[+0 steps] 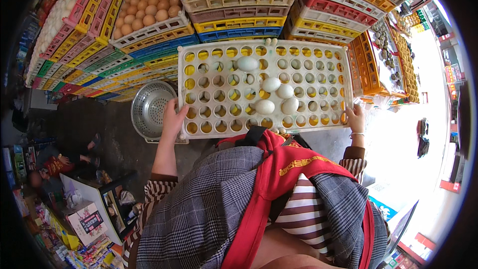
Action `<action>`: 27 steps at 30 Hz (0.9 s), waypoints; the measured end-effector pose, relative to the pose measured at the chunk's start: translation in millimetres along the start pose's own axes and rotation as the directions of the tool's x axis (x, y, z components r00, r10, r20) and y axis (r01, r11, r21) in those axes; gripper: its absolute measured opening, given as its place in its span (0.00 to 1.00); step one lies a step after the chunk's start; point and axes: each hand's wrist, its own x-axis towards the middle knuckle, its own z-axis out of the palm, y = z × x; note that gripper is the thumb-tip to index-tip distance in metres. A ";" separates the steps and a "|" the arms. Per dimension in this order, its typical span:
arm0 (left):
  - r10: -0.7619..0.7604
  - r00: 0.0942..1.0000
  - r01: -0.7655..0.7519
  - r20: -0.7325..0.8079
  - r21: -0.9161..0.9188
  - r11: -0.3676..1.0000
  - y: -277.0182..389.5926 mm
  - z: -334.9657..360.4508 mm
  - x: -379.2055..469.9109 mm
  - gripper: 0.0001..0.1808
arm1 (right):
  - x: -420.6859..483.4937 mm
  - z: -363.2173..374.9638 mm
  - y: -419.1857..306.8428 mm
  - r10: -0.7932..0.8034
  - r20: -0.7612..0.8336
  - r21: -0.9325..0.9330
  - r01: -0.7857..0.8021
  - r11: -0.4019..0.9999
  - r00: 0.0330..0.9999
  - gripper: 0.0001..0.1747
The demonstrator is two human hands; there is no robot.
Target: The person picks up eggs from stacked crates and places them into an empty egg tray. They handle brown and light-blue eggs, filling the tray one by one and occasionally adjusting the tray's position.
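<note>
A long white plastic egg tray (239,82) with rows of round holes spans the space in front of my body. My left hand (174,116) grips its left end, thumb on the rim. At the opposite end, my right hand (356,116) grips the right edge, with a bracelet on the wrist. Several pale eggs lie loose on the tray near its middle: one egg (247,64) is farther back, and others, such as this egg (264,107), sit closer to me. Yellow and grey show through the holes; what lies beneath is mostly hidden.
Behind the tray rise stacked plastic crates (239,7), one holding brown eggs (151,9). White eggs (67,3) fill crates at far left. A perforated metal bowl (153,108) stands left of the tray. Orange crates (366,63) stand right. A person (59,162) is at lower left.
</note>
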 end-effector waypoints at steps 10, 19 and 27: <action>-0.061 0.997 0.081 0.057 -0.511 0.855 0.3 17.9 3.4 0.18 | -51.9 22.2 27.8 0.113 -0.063 0.552 -0.060 0.832 0.992 0.24; -0.006 0.999 0.031 0.045 -0.578 0.816 14.3 -4.7 16.1 0.20 | -68.6 2.5 -27.9 0.141 -0.145 0.816 0.037 0.578 0.979 0.20; 0.157 0.966 -0.017 0.205 -0.556 0.831 49.0 -6.6 31.0 0.20 | -132.3 -28.8 -5.7 0.347 -0.185 0.876 -0.006 0.482 0.919 0.24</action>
